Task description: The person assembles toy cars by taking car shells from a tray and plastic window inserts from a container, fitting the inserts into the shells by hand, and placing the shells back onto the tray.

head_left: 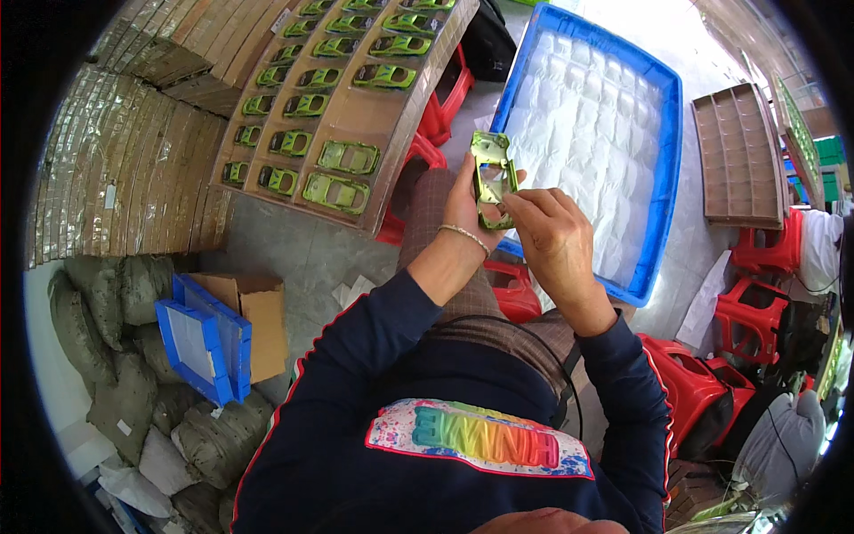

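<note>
Left hand (463, 209) and right hand (551, 231) both clenched on shiny green toy car body shell (492, 173), above blue plastic crate (663, 178), near brown tray of green cars (391, 125).

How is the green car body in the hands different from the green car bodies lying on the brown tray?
The car body in the hands is held up by the left hand and right hand, turned with its hollow underside showing. The car bodies on the brown tray lie untouched in rows, roofs up, one per compartment. Both are glossy lime green and alike in shape.
</note>
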Motion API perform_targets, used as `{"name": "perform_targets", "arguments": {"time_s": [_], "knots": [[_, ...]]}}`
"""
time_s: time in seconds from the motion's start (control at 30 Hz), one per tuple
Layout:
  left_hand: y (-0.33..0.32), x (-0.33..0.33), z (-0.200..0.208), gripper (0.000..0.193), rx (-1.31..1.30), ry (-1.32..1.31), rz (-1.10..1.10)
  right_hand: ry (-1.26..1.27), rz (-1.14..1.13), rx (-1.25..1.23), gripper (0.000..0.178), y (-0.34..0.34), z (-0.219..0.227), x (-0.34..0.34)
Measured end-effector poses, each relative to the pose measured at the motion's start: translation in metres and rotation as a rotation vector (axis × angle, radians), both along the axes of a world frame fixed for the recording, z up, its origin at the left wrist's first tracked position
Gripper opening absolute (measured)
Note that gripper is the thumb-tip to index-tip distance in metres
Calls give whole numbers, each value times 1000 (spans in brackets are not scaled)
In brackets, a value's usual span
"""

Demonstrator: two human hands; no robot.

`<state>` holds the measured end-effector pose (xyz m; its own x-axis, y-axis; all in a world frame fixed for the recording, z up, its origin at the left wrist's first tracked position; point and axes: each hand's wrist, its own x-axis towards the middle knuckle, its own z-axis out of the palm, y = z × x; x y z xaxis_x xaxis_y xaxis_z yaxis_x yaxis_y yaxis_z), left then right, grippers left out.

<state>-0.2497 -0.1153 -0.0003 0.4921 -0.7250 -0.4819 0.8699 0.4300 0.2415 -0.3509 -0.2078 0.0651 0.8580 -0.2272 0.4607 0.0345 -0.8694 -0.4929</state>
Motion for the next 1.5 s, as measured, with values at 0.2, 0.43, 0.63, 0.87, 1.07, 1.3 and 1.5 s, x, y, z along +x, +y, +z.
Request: {"name": "perform_targets", "arguments": {"time_s": [0.2, 0.43, 0.63, 0.87, 1.07, 1.3, 1.5], "knots": [[-1, 2, -11, 52, -74, -4, 9, 4, 35, -288, 11, 1, 0, 9], [-3, 0, -14, 49, -54, -9, 7, 10, 84, -309, 9, -3, -12, 11], [-9, -5, -12, 51, -51, -49, 6, 62, 126, -345, 8, -8, -14, 11], [-17, -6, -7, 55, -55, -35, 9, 150, 73, -322, 16, -13, -9, 9], [-12, -8, -15, 48, 30, -69, -43, 89, 82, -298, 7, -15, -22, 11], [-9, -12, -6, 48, 164, -99, -44, 143, 143, -218, 4, -18, -23, 12], [-8, -17, 0, 50, 221, -161, -84, 214, 197, -204, 17, -18, -23, 8]]}}
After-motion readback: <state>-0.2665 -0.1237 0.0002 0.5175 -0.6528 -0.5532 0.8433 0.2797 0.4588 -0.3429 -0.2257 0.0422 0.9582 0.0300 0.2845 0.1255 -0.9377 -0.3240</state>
